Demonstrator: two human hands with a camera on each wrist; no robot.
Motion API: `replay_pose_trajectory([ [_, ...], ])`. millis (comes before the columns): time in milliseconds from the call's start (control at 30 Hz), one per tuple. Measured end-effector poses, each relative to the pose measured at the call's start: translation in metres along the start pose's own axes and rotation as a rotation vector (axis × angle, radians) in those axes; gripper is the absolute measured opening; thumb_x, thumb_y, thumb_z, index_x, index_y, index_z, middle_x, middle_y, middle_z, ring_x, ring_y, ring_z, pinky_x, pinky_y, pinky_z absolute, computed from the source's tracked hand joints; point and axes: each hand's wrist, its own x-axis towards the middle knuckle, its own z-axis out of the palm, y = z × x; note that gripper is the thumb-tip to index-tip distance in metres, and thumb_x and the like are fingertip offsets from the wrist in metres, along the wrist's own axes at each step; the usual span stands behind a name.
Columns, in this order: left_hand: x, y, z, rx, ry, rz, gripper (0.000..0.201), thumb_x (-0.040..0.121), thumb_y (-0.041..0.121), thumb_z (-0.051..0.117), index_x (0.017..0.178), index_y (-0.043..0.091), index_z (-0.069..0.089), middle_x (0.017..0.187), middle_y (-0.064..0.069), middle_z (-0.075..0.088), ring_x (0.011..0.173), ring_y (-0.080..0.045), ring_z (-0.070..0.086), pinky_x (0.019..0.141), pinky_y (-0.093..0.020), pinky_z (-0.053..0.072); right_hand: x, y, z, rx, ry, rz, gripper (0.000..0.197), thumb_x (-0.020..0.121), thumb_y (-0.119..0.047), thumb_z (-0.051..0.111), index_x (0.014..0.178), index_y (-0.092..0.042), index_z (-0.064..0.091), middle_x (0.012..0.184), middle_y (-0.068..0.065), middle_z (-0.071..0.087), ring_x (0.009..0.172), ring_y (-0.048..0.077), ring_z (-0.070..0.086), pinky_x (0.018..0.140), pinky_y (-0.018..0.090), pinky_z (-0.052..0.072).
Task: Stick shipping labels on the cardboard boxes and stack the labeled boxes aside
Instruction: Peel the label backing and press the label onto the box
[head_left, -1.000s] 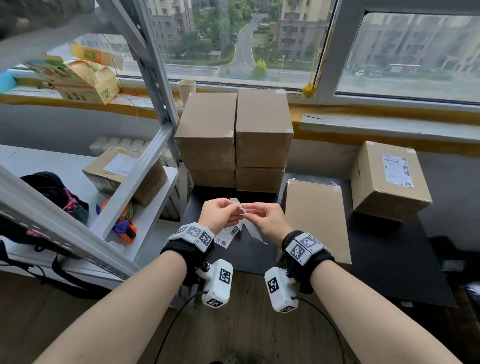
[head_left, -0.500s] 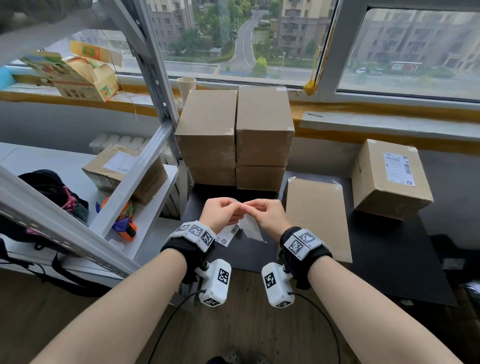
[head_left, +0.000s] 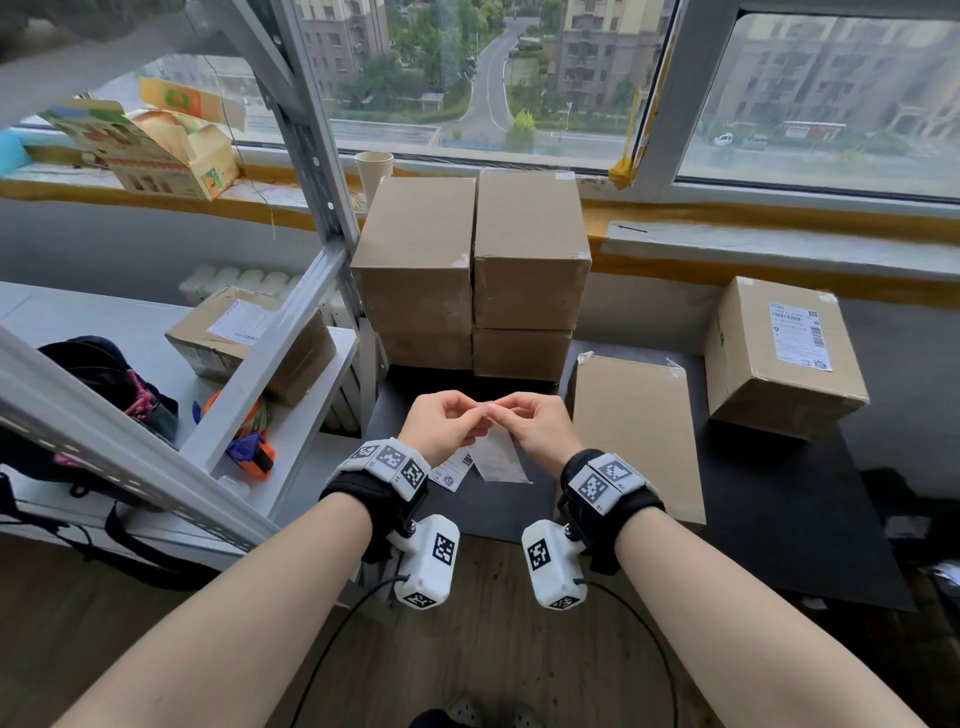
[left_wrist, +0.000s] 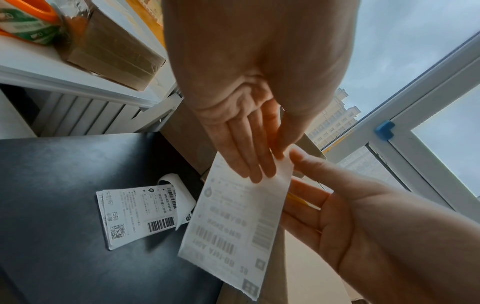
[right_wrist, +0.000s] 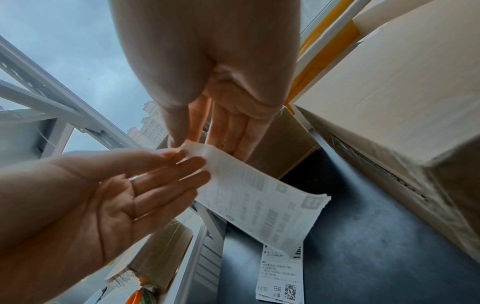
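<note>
Both hands (head_left: 491, 423) pinching shipping label (head_left: 498, 457); cardboard boxes (head_left: 472, 270) shut

Looks like a makeshift parcel-packing corner in an upstairs flat or small office. Plain cardboard boxes (head_left: 470, 270) stacked at 12 o'clock against a big window (head_left: 519, 78) overlooking apartment blocks and a road. Labelled box (head_left: 779, 358) at 2 o'clock on a black table (head_left: 779, 519), metal shelving (head_left: 291, 332) at 9 o'clock with a tape dispenser (head_left: 249, 441), loose shipping labels (left_wrist: 137, 214) lying about.
</note>
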Motion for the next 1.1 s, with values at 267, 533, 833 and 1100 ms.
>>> replay_pose_trajectory([
  [267,0.002,-0.003,-0.003,0.052,0.067,-0.064,0.011,0.084,0.002,0.062,0.074,0.006,0.058,0.073,-0.010,0.066,0.068,-0.015,0.066,0.067,-0.024,0.054,0.003,-0.002,-0.003,0.048,0.022,0.115,0.010,0.090,-0.009,0.060,0.092,0.000,0.065,0.084,0.008,0.063,0.079,0.019,0.063,0.068,0.027,0.058],
  [533,0.008,-0.005,-0.005,0.130,0.113,0.002,0.007,0.086,0.008,0.063,0.080,0.005,0.065,0.071,-0.005,0.063,0.066,-0.015,0.063,0.060,-0.021,0.056,0.001,-0.005,0.004,0.051,0.005,0.109,0.012,0.092,-0.004,0.056,0.097,0.005,0.062,0.091,0.013,0.063,0.082,0.022,0.065,0.063,0.022,0.058],
  [833,0.017,-0.016,-0.031,0.116,0.256,-0.096,0.021,0.083,0.000,0.062,0.066,0.013,0.065,0.067,-0.013,0.067,0.059,-0.020,0.066,0.064,-0.027,0.058,0.009,0.001,-0.011,0.101,0.179,0.254,0.016,0.095,-0.009,0.050,0.081,-0.009,0.057,0.078,0.009,0.061,0.068,0.017,0.061,0.060,0.024,0.053],
  [1100,0.023,-0.020,-0.051,0.106,0.404,-0.143,0.010,0.084,0.001,0.063,0.076,0.005,0.066,0.066,-0.012,0.066,0.052,-0.014,0.064,0.066,-0.029,0.058,0.013,-0.001,-0.030,0.089,0.394,0.240,0.010,0.096,-0.012,0.048,0.092,-0.006,0.056,0.080,0.007,0.061,0.066,0.014,0.061,0.052,0.021,0.053],
])
